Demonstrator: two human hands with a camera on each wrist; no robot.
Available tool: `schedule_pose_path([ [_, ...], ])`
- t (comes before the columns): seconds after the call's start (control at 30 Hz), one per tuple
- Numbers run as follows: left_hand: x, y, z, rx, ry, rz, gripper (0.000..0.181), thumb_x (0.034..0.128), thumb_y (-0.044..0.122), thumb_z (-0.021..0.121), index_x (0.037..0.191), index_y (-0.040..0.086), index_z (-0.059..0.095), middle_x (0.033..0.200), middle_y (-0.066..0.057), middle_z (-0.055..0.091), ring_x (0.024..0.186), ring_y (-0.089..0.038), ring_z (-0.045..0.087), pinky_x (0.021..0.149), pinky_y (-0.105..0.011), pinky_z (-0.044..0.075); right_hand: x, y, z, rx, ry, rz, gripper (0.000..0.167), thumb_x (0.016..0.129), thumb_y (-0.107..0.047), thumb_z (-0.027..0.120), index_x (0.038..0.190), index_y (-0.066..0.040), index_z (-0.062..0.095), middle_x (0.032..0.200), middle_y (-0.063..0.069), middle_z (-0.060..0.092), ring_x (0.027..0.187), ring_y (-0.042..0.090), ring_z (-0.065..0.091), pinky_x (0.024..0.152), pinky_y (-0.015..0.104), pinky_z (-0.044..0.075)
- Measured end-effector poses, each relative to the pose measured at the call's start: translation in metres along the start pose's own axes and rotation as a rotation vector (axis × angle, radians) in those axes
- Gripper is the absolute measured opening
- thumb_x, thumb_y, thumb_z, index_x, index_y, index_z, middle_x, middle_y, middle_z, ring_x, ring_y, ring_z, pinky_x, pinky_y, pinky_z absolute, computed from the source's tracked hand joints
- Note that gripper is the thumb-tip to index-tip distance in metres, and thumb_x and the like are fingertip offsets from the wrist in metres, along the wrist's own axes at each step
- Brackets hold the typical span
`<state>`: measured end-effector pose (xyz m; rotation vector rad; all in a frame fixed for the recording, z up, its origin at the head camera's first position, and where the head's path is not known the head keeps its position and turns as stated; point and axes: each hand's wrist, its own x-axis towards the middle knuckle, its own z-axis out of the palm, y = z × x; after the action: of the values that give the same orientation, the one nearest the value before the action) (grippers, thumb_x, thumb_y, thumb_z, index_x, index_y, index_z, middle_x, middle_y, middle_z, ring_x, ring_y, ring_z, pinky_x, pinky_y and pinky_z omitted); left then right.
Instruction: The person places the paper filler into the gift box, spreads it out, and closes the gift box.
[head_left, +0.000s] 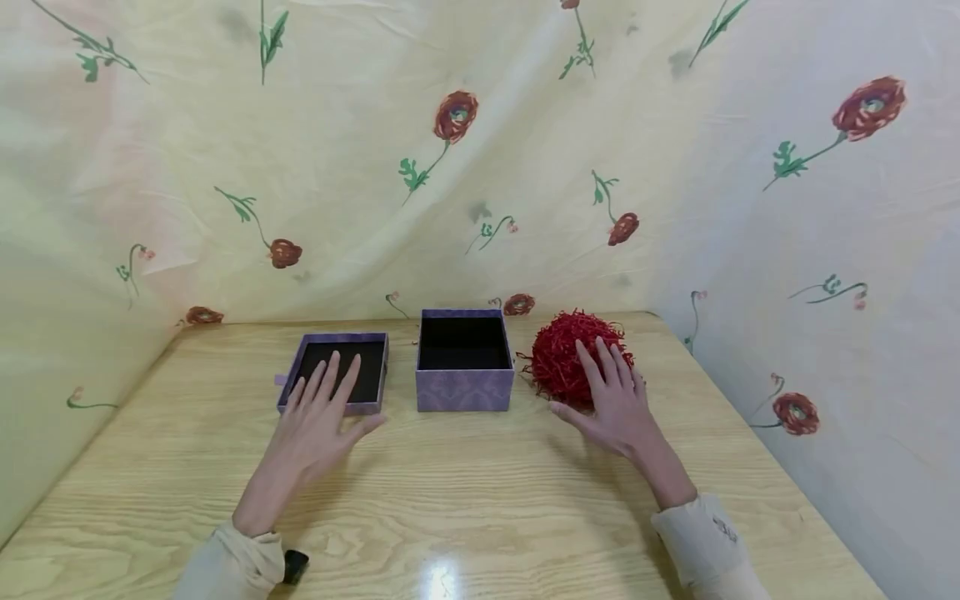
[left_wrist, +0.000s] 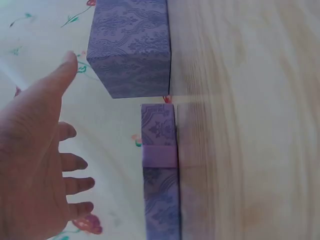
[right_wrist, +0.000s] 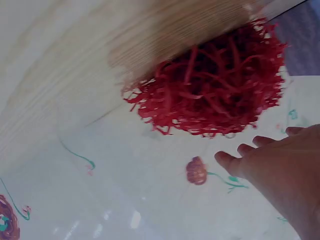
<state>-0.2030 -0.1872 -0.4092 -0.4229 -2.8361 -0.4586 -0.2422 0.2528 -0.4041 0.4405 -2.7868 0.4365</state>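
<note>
Two hands are held over the table point(head_left: 465, 492), palms down, and nothing is grasped by either. The left hand point(head_left: 317, 427) is well spread, its fingers nearly straight and its thumb swung out to the right; below its fingertips lies the shallow purple tray point(head_left: 345, 337), hollow side up, with a ribbon tab point(head_left: 281, 380) sticking out to the left of the fingers. In the left wrist view a gap is seen between fingers and tray, so no contact is made. The right hand point(head_left: 617, 408) is likewise released, fingers extended and a little fanned, thumb pointed toward the left; the red shredded paper point(head_left: 555, 358) is heaped below and just beyond its fingers, and a gap is seen there too in the right wrist view. The deep purple box point(head_left: 465, 390) stands between the hands, ahead of both thumbs, its hollow facing up.

For good handling of the loose heap, the fingers would best be slid low around its sides and closed softly, as strands could be dropped by a pinch from above. The tray would be better gripped by its walls than pressed at its floor.
</note>
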Motion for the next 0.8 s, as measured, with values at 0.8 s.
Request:
schedule_pose_path([
  [0.8,0.035,0.014,0.039,-0.474,0.187,0.062,0.076,0.0954,0.034,0.077,0.157,0.004,0.045,0.155,-0.020,0.047,0.133,-0.045,0.052,0.104,-0.062,0.046,0.052,0.026,0.008,0.239,-0.043,0.224,0.104,0.095,-0.051,0.070,0.166,-0.003,0.012,0.165,0.033,0.009,0.148,0.060,0.012,0.112,0.078,0.017],
])
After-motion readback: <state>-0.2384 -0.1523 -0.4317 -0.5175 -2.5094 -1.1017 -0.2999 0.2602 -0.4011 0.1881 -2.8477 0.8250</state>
